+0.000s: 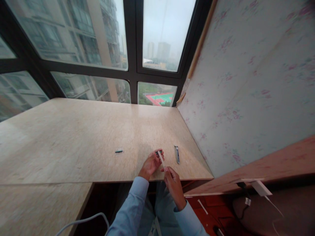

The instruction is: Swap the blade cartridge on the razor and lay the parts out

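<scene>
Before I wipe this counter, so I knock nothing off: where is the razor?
In the head view, the razor lies on the counter right of centre, just beyond the right hand and left of the floral wall.

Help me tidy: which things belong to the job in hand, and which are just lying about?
Job, likely: white stick in right hand; dark piece in left hand; perhaps razor, small dark bar.
Lying about: white adapter, grey cable.
</scene>
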